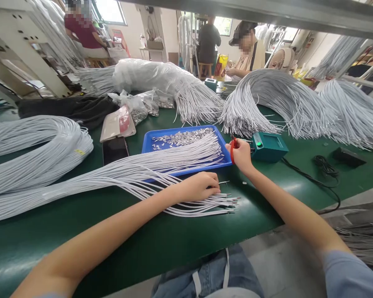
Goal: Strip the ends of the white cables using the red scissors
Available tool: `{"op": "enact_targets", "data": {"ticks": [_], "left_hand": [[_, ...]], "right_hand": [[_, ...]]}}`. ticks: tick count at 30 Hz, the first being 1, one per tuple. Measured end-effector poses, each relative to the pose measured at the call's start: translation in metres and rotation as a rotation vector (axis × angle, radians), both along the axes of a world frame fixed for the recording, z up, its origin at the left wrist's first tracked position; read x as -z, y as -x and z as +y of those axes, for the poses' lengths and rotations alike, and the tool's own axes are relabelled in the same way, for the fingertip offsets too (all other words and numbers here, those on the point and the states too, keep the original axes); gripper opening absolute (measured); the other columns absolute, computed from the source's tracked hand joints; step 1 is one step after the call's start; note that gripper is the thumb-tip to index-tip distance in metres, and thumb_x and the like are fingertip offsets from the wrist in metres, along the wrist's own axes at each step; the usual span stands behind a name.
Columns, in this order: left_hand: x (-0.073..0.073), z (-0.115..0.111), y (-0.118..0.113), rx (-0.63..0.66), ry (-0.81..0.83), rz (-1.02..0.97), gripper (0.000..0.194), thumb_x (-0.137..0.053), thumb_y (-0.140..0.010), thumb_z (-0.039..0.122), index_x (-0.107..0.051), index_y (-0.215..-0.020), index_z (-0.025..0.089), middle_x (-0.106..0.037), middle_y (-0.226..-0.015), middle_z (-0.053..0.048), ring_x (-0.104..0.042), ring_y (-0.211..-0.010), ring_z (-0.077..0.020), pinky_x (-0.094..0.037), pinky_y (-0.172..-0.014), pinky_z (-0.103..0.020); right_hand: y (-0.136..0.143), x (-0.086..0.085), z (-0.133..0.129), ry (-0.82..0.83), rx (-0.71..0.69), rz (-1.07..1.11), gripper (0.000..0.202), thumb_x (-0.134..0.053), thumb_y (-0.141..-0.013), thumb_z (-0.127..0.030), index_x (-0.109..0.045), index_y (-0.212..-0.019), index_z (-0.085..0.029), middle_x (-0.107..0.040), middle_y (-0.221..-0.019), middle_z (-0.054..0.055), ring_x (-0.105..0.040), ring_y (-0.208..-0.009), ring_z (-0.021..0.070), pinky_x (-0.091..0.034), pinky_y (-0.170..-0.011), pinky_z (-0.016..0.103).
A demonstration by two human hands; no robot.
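Observation:
My left hand (202, 187) is closed with its fingers curled on a white cable (224, 182), whose bare end sticks out past the fingertips. Beneath and beside this hand lie several loose white cables (205, 210) with stripped ends. My right hand (241, 156) grips red-handled scissors (233, 151), with the short dark tip pointing away from me; much of the tool is hidden. It is at the right rim of a blue tray (186, 169), just left of a teal box (271, 145) with a green light. Small metal pieces (183, 137) and a fan of cable ends (202, 151) lie in the tray.
Coiled cable bundles (49, 153) cover the left side; more bundles (276, 97) line the back. Bags of metal parts (143, 105), a phone (115, 151), a pouch (118, 124) and a black adapter (348, 157) with cord lie around. A metal beam crosses overhead; other people sit beyond.

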State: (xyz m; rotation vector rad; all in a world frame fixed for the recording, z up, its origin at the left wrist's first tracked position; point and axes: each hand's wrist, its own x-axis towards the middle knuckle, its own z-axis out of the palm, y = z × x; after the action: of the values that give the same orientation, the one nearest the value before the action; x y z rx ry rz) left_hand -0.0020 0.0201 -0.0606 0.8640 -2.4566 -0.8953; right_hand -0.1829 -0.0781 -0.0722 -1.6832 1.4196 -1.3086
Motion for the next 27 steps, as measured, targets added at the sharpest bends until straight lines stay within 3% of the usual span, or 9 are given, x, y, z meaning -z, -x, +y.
{"op": "enact_targets", "data": {"ticks": [2,6,12,19,22,27], "left_hand": [[-0.007,-0.002,-0.003,-0.108,0.128,-0.149,0.023,-0.051,-0.092,0.022,-0.072,-0.087,0.014,-0.066,-0.094,-0.008,-0.062,-0.078,-0.0139,-0.048,-0.074,-0.023],[-0.025,-0.015,-0.019,-0.442,0.308,-0.624,0.029,-0.041,-0.093,0.016,-0.070,-0.091,0.014,-0.067,-0.095,-0.011,-0.064,-0.090,-0.0232,-0.047,-0.074,-0.030],[-0.040,-0.022,-0.039,-0.539,0.281,-0.824,0.024,-0.047,-0.081,0.005,-0.070,-0.080,0.011,-0.069,-0.084,-0.016,-0.066,-0.085,-0.0281,-0.047,-0.071,-0.033],[-0.044,-0.023,-0.045,-0.533,0.233,-0.738,0.021,-0.048,-0.076,0.008,-0.069,-0.071,0.012,-0.069,-0.077,-0.014,-0.064,-0.079,-0.0268,-0.045,-0.067,-0.032],[-0.043,-0.030,-0.048,-0.559,0.188,-0.607,0.017,-0.051,-0.076,0.015,-0.068,-0.071,0.014,-0.068,-0.073,-0.009,-0.062,-0.071,-0.0207,-0.043,-0.062,-0.027],[-0.042,-0.033,-0.037,-0.606,0.142,-0.305,0.031,-0.045,-0.087,0.029,-0.066,-0.073,0.012,-0.066,-0.071,-0.005,-0.058,-0.066,-0.0148,-0.043,-0.063,-0.024]], "right_hand": [[-0.001,0.000,0.001,0.000,0.005,-0.003,0.016,-0.058,-0.067,-0.032,-0.051,-0.065,-0.017,-0.054,-0.061,-0.001,-0.046,-0.059,0.0139,-0.037,-0.060,0.029],[-0.003,-0.002,0.004,0.007,0.001,-0.010,0.017,-0.058,-0.067,-0.033,-0.051,-0.065,-0.018,-0.055,-0.062,0.000,-0.047,-0.060,0.0149,-0.037,-0.059,0.029],[-0.005,-0.003,0.009,0.024,-0.005,-0.015,0.020,-0.058,-0.067,-0.037,-0.051,-0.065,-0.018,-0.056,-0.063,0.001,-0.048,-0.060,0.0155,-0.038,-0.060,0.030],[-0.007,-0.002,0.011,0.030,-0.009,-0.036,0.020,-0.058,-0.066,-0.036,-0.051,-0.063,-0.018,-0.054,-0.060,0.000,-0.046,-0.058,0.0147,-0.036,-0.061,0.030],[-0.007,-0.002,0.011,0.042,0.003,-0.065,0.019,-0.057,-0.067,-0.035,-0.051,-0.063,-0.018,-0.053,-0.060,-0.001,-0.045,-0.057,0.0140,-0.036,-0.060,0.029],[-0.005,-0.004,0.009,0.055,0.041,-0.146,0.018,-0.057,-0.070,-0.035,-0.052,-0.067,-0.018,-0.054,-0.061,-0.001,-0.046,-0.057,0.0137,-0.038,-0.059,0.029]]}}
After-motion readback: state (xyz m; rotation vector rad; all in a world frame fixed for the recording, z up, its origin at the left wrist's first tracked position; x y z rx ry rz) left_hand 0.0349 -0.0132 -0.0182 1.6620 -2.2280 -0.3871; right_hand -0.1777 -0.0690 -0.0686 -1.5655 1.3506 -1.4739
